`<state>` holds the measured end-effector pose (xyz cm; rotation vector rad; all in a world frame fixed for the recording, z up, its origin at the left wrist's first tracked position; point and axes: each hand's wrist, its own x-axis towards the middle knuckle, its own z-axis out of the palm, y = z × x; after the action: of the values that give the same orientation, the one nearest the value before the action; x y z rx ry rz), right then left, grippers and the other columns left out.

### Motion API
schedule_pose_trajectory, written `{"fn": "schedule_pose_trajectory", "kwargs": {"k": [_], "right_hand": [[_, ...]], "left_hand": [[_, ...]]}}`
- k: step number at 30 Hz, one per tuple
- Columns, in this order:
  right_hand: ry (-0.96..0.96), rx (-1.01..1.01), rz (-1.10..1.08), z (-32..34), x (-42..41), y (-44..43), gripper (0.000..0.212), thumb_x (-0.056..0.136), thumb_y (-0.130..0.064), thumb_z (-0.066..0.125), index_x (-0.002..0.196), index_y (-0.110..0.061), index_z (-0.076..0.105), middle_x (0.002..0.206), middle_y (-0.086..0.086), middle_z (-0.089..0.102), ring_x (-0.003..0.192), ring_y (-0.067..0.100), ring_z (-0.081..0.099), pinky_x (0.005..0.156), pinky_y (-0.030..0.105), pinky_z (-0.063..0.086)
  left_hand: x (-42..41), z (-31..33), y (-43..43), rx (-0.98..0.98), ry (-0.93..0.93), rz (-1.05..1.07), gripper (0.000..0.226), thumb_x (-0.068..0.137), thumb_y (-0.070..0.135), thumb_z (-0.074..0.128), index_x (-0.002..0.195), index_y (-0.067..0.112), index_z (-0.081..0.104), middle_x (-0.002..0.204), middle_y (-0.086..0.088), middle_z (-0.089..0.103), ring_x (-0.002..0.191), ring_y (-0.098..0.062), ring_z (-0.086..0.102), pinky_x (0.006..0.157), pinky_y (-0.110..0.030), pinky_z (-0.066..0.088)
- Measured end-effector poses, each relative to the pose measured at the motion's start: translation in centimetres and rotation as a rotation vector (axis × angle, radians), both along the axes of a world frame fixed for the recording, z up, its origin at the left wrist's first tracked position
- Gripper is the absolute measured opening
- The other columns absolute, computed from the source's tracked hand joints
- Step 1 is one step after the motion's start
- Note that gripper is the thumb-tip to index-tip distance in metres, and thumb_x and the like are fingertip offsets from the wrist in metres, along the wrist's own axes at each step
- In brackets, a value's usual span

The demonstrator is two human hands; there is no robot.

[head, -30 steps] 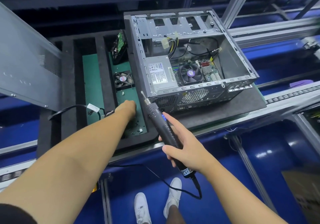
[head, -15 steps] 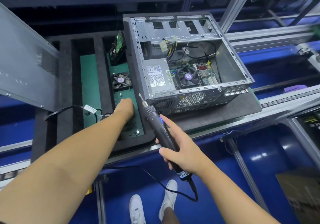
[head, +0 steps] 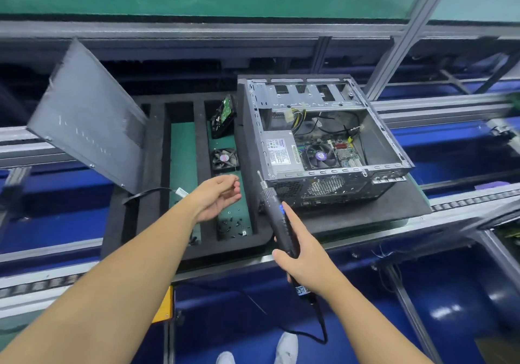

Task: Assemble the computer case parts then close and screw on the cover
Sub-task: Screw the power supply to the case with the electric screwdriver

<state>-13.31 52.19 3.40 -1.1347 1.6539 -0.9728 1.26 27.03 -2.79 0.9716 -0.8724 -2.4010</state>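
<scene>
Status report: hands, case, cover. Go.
Left hand above loose screws, palm up, hold unclear. Right hand grips screwdriver, bit near case. Case open; cover propped at left, not fitted.

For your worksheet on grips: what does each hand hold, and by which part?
Right hand grips the electric screwdriver by its handle; left hand: cannot tell.

Computer case (head: 374,144), grey steel, uncovered, lies open side up. Cover panel (head: 87,116) stands tilted, well left of the case. Fan (head: 224,158), hard drive (head: 223,116) and loose screws (head: 235,227) lie just left of it; screwdriver (head: 270,198) angled beside its near corner.
</scene>
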Motion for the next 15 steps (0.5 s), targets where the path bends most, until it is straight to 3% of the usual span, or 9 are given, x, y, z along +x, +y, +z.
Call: {"fn": "schedule_pose_trajectory", "kwargs": {"k": [5,8,9,12,15], "right_hand": [[0.067,-0.012,0.046,0.2,2.0,0.5,0.088,0.082,-0.032,0.062,0.145,-0.074,0.018,0.108,-0.004,0.070,0.054,0.015,0.051,0.050,0.036,0.055],[0.036,-0.051,-0.020,0.3,2.8,0.5,0.085,0.080,-0.036,0.062,0.141,-0.077,0.020,0.114,-0.035,0.065,0.071,0.017,0.061,0.069,0.035,0.062],[0.028,-0.045,-0.017,0.4,3.0,0.5,0.085,0.079,-0.037,0.062,0.142,-0.077,0.020,0.114,-0.038,0.064,0.072,0.017,0.062,0.071,0.037,0.063],[0.000,0.006,0.015,0.5,3.3,0.6,0.087,0.077,-0.038,0.065,0.143,-0.075,0.022,0.107,-0.022,0.069,0.062,0.019,0.060,0.056,0.036,0.059],[-0.001,0.030,0.055,0.6,3.9,0.6,0.087,0.077,-0.038,0.065,0.142,-0.076,0.022,0.104,-0.021,0.068,0.061,0.023,0.059,0.052,0.034,0.056]], "left_hand": [[-0.1,1.6,2.6,0.062,0.102,0.011,0.017,0.094,0.011,0.063,0.108,0.003,0.064,0.106,-0.012,0.074,0.096,-0.019,0.072,0.079,-0.030,0.058],[0.7,2.2,3.8,0.121,0.176,0.057,0.022,0.091,0.015,0.065,0.110,0.003,0.062,0.101,-0.010,0.073,0.091,-0.019,0.073,0.075,-0.029,0.059],[1.1,2.3,4.1,0.127,0.190,0.075,0.020,0.093,0.016,0.063,0.108,0.003,0.062,0.103,-0.010,0.073,0.093,-0.019,0.073,0.074,-0.030,0.059],[1.8,2.7,4.5,0.111,0.217,0.108,0.012,0.100,0.016,0.055,0.103,0.006,0.062,0.113,-0.012,0.073,0.103,-0.022,0.071,0.077,-0.030,0.059],[1.7,3.2,4.7,0.091,0.217,0.114,0.017,0.100,0.016,0.053,0.111,0.004,0.059,0.118,-0.013,0.071,0.107,-0.023,0.070,0.077,-0.030,0.059]]}}
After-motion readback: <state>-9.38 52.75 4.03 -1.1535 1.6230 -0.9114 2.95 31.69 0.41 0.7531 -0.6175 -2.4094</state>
